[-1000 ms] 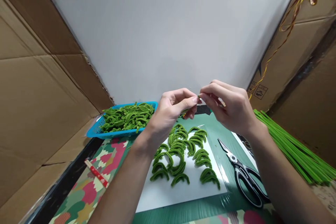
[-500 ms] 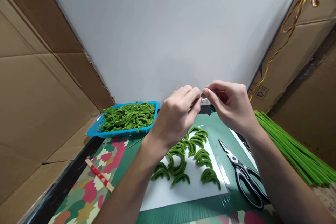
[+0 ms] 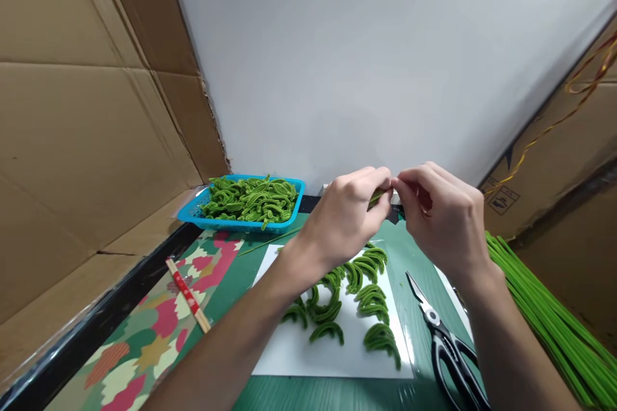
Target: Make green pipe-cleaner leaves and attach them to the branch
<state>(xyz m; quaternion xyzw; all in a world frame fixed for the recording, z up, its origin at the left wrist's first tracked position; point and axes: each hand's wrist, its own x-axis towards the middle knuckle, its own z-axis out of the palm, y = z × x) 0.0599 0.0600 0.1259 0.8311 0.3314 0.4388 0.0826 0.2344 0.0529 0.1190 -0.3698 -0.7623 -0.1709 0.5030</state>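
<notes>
Both hands are raised over the back of the green table, with their fingertips meeting. My left hand (image 3: 354, 212) is closed round a green fuzzy piece (image 3: 376, 196), which shows between its thumb and fingers. Pinched at the thumb and forefinger, my right hand (image 3: 441, 218) touches the left fingertips; whatever lies in that pinch is too small to make out. Below them, curved green fuzzy pieces (image 3: 325, 311) lie in clusters on a white sheet (image 3: 357, 359), partly hidden by my left forearm.
A blue basket (image 3: 231, 225) of green pieces stands at the back left. Red-wrapped chopsticks (image 3: 187, 293) lie at left. Scissors (image 3: 446, 340) and long green stems (image 3: 544, 321) are at right. Cardboard (image 3: 62, 122) flanks the table.
The view has shifted and tilted. The hands stay together at the fingertips, and more of the green piece shows in my left hand.
</notes>
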